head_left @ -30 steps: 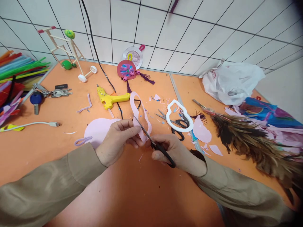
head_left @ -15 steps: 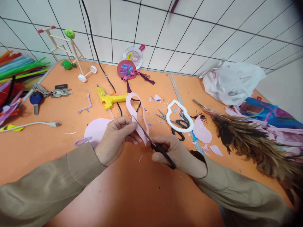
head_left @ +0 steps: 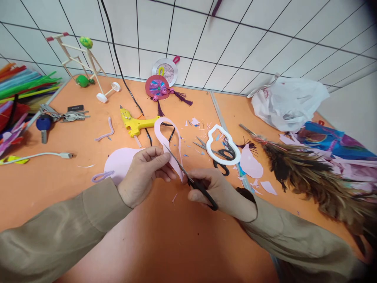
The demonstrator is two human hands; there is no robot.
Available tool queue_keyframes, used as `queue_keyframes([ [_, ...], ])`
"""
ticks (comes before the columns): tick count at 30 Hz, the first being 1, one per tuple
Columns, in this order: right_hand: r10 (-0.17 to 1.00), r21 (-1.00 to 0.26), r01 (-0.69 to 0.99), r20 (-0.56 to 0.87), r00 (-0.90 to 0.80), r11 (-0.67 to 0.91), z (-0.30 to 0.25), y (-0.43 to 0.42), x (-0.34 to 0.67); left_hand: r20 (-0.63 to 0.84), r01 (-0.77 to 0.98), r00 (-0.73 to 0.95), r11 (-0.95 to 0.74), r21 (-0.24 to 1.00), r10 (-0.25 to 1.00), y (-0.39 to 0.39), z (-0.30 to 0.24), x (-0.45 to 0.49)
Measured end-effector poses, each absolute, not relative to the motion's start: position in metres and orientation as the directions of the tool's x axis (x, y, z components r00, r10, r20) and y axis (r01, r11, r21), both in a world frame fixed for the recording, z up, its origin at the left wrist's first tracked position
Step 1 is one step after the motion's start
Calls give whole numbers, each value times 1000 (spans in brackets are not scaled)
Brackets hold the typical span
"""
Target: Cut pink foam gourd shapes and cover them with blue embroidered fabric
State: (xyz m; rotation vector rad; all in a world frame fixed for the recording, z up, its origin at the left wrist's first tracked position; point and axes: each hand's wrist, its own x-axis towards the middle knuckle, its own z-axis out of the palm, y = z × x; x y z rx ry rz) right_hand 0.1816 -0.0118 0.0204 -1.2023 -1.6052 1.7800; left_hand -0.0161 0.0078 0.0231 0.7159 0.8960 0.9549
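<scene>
Between thumb and fingers, my left hand (head_left: 149,169) pinches a curved pink strip (head_left: 159,131) that loops up and away over the table. My right hand (head_left: 210,188) is wrapped round the black handle of a pair of scissors (head_left: 184,169), whose blades lie along the lower end of the strip, pointing at my left thumb. Whether the blades are parted is hard to make out. Beside my left wrist lies a rounded pink piece (head_left: 118,163) with a lilac pipe-cleaner loop (head_left: 103,176) at its edge.
A yellow glue gun (head_left: 138,124) lies beyond my hands. A white outline frame (head_left: 209,148) rests over a second pair of scissors (head_left: 223,168), among pink scraps (head_left: 251,165). Feathers (head_left: 312,181) and a white plastic bag (head_left: 290,102) are at right; keys (head_left: 44,125) and pipe cleaners (head_left: 23,84) at left.
The looped part of the pink strip has swung slightly to the left. Both hands and the scissors stay nearly where they were.
</scene>
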Motion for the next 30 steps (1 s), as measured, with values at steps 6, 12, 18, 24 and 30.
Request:
queue_keyframes([
  [6, 797, -951, 212, -306, -521, -227, 18, -12, 182, -298, -375, 318, 409, 832, 900, 7, 22, -17],
  [12, 807, -953, 221, -295, -512, -207, 18, -12, 182, -307, -368, 301, 407, 836, 903, 7, 20, -16],
  [18, 806, -947, 222, -314, -502, -231, 19, -12, 180, -306, -308, 230, 367, 878, 924, 12, 23, -19],
  [24, 797, -937, 210, -349, -492, -281, 19, -12, 181, -280, -299, 225, 340, 892, 933, 14, 25, -20],
  [30, 806, -940, 231, -335, -487, -251, 18, -13, 182, -280, -325, 228, 344, 881, 933, 12, 25, -19],
])
